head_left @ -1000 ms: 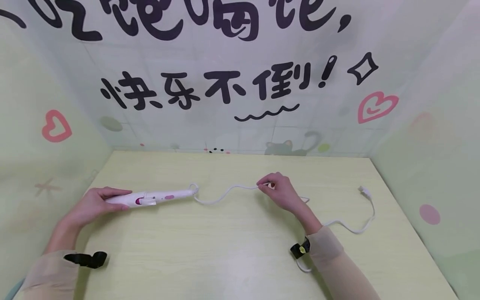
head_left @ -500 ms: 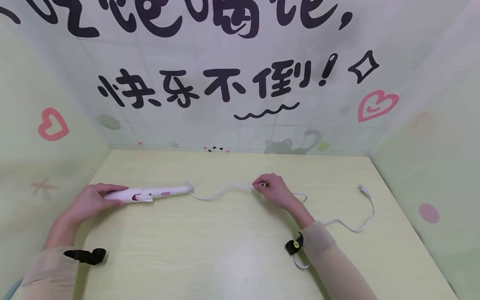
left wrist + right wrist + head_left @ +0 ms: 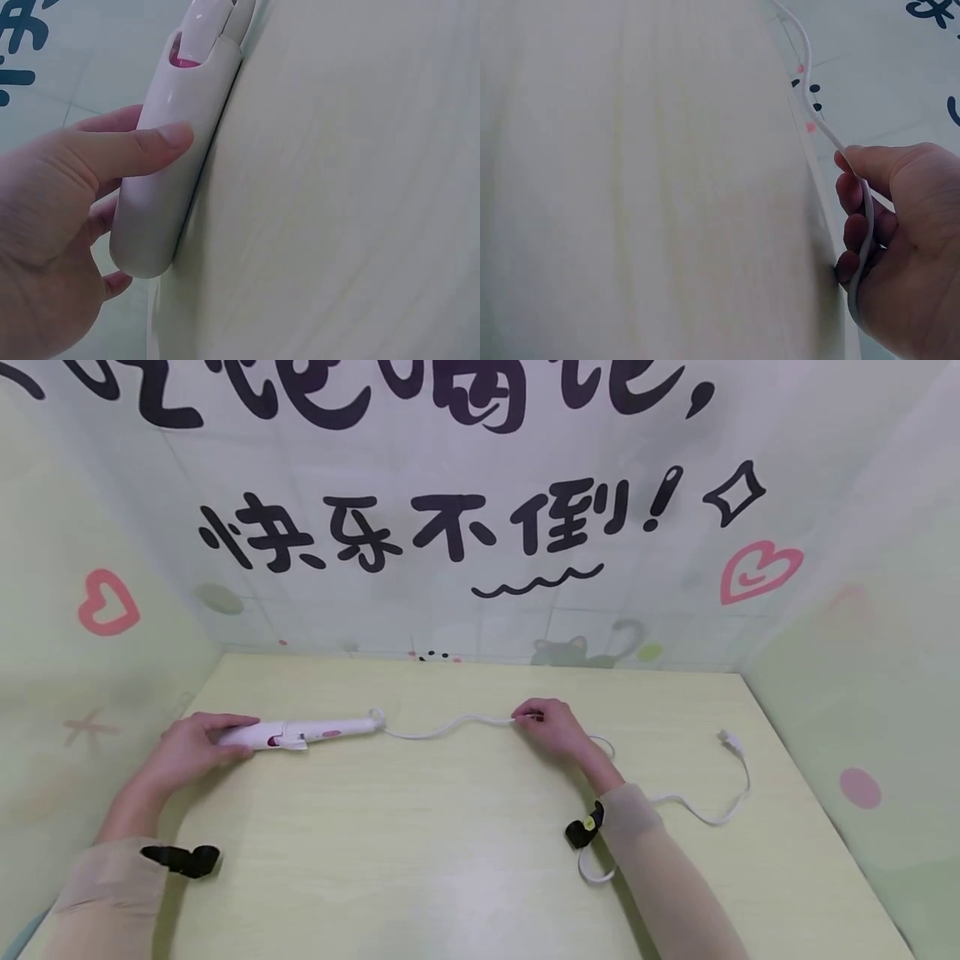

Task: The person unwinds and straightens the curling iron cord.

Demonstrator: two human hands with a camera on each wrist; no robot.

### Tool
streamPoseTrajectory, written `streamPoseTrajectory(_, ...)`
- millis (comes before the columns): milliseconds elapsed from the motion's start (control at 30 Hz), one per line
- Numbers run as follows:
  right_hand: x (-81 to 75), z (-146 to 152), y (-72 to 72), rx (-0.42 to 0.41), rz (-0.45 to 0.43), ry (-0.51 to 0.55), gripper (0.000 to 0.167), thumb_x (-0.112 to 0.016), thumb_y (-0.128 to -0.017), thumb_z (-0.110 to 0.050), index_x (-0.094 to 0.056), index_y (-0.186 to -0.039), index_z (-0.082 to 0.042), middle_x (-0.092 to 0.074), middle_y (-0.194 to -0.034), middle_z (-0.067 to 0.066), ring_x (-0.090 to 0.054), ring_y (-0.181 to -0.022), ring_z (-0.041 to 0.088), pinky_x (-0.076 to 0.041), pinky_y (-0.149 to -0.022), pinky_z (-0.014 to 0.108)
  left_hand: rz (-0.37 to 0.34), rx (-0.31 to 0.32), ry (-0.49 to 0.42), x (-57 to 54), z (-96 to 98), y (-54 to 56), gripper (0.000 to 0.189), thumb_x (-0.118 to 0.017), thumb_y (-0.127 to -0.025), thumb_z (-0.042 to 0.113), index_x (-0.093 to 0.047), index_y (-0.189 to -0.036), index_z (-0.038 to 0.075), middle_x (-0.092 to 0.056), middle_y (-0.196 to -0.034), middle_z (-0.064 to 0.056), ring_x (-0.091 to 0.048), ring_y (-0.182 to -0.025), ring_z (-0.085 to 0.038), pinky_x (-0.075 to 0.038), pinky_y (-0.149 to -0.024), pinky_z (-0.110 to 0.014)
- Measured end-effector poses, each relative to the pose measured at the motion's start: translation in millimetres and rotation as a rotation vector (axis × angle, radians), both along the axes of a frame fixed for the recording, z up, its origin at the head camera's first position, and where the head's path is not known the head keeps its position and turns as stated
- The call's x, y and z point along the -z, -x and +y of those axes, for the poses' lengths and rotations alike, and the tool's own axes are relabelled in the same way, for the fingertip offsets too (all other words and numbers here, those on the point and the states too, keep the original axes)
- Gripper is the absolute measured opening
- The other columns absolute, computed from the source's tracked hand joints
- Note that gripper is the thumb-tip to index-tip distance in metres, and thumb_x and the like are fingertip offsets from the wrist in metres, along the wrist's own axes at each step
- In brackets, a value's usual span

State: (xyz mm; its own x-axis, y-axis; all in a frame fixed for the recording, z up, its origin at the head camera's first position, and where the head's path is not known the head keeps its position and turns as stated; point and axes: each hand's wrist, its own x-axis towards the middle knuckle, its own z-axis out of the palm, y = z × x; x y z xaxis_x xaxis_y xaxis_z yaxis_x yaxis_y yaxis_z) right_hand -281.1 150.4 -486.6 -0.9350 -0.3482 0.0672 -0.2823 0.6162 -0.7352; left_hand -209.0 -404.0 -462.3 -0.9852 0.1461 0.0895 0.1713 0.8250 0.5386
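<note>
A slim white curling iron [image 3: 315,731] with pink details lies lengthwise at the left of the table. My left hand [image 3: 191,752] grips its thick rounded end; in the left wrist view the thumb lies across the white casing [image 3: 161,202]. From the iron's thin end a white cord [image 3: 442,729] runs right in a gentle wave. My right hand [image 3: 555,727] pinches this cord between thumb and forefinger. In the right wrist view the cord [image 3: 808,82] passes through the curled fingers [image 3: 849,193] and along the palm.
Beyond my right hand the cord [image 3: 697,812] goes on across the table [image 3: 420,860], ending in a white plug [image 3: 731,742]. A cord loop [image 3: 592,877] lies beside the right wrist. Printed walls [image 3: 480,627] border the table at the back and both sides.
Both hands have shifted slightly toward the back wall with the curling iron and cord. The cord's bend beside the iron has flattened out.
</note>
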Motion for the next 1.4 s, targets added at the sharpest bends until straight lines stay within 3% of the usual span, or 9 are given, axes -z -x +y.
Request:
streamPoseTrajectory(133, 4.1, 3.6, 5.5, 0.011, 0.008, 0.01, 0.013, -0.068, -0.1, -0.009, -0.076, -0.107, -0.003, -0.074, -0.109, 0.011, -0.066, -0.109, 0.031, -0.05, -0.098, 0.046, 0.003, 0.009, 0.021, -2.1, 0.9, 3.1, 0.046, -0.083, -0.087, 0.015, -0.069, -0.127, -0.001, -0.064, -0.123, -0.034, -0.059, -0.109, -0.049, -0.03, -0.089, -0.061)
streamPoseTrajectory(233, 4.4, 4.9, 8.5, 0.017, 0.012, 0.012, 0.013, -0.068, -0.1, -0.009, -0.077, -0.108, -0.003, -0.075, -0.108, 0.011, -0.066, -0.108, 0.03, -0.05, -0.098, 0.046, -0.011, 0.003, 0.03, -2.3, 0.6, 4.9, 0.047, -0.083, -0.088, 0.015, -0.067, -0.129, -0.003, -0.061, -0.126, -0.037, -0.056, -0.111, -0.054, -0.023, -0.088, -0.071)
streamPoseTrajectory(467, 1.8, 4.3, 13.6, 0.036, 0.027, -0.033, 0.013, -0.069, -0.099, -0.008, -0.077, -0.107, -0.003, -0.074, -0.107, 0.012, -0.065, -0.105, 0.029, -0.05, -0.095, 0.044, 0.05, 0.013, 0.08, 3.1, 13.2, 11.6, 0.044, -0.08, -0.089, 0.01, -0.067, -0.13, 0.0, -0.062, -0.125, -0.036, -0.055, -0.112, -0.057, -0.023, -0.085, -0.073)
streamPoseTrajectory(667, -0.1, -2.2, 14.7, 0.017, 0.035, -0.079, 0.014, -0.069, -0.099, -0.01, -0.077, -0.108, -0.004, -0.073, -0.108, 0.011, -0.064, -0.106, 0.029, -0.048, -0.098, 0.045, 0.12, 0.015, 0.078, 5.8, 21.6, 15.7, 0.044, -0.075, -0.089, -0.001, -0.064, -0.132, 0.0, -0.06, -0.129, -0.035, -0.05, -0.117, -0.059, -0.016, -0.089, -0.078)
streamPoseTrajectory(867, -1.7, -7.2, 10.2, 0.002, 0.013, -0.12, 0.015, -0.069, -0.099, -0.014, -0.076, -0.109, -0.006, -0.072, -0.107, 0.009, -0.064, -0.105, 0.028, -0.045, -0.1, 0.046, 0.115, 0.0, 0.075, 5.1, 24.2, 16.4, 0.045, -0.074, -0.089, -0.002, -0.063, -0.133, 0.0, -0.057, -0.134, -0.035, -0.047, -0.119, -0.06, -0.014, -0.092, -0.077)
streamPoseTrajectory(1167, -9.9, -11.2, 0.5, -0.05, 0.041, -0.081, 0.017, -0.064, -0.102, -0.015, -0.076, -0.106, -0.002, -0.074, -0.105, 0.01, -0.066, -0.102, 0.028, -0.048, -0.094, 0.045, 0.13, 0.013, 0.06, 5.0, 24.1, 15.3, 0.048, -0.076, -0.086, -0.005, -0.063, -0.132, -0.002, -0.057, -0.134, -0.035, -0.047, -0.119, -0.061, -0.014, -0.09, -0.076)
streamPoseTrajectory(1400, -11.2, -13.2, -3.4, -0.075, -0.018, -0.072, 0.015, -0.064, -0.102, -0.012, -0.075, -0.108, -0.003, -0.074, -0.106, 0.009, -0.066, -0.103, 0.027, -0.05, -0.094, 0.043, 0.12, -0.003, 0.095, 7.0, 24.4, 16.6, 0.049, -0.077, -0.086, -0.001, -0.062, -0.132, -0.001, -0.057, -0.134, -0.035, -0.048, -0.118, -0.06, -0.014, -0.09, -0.077)
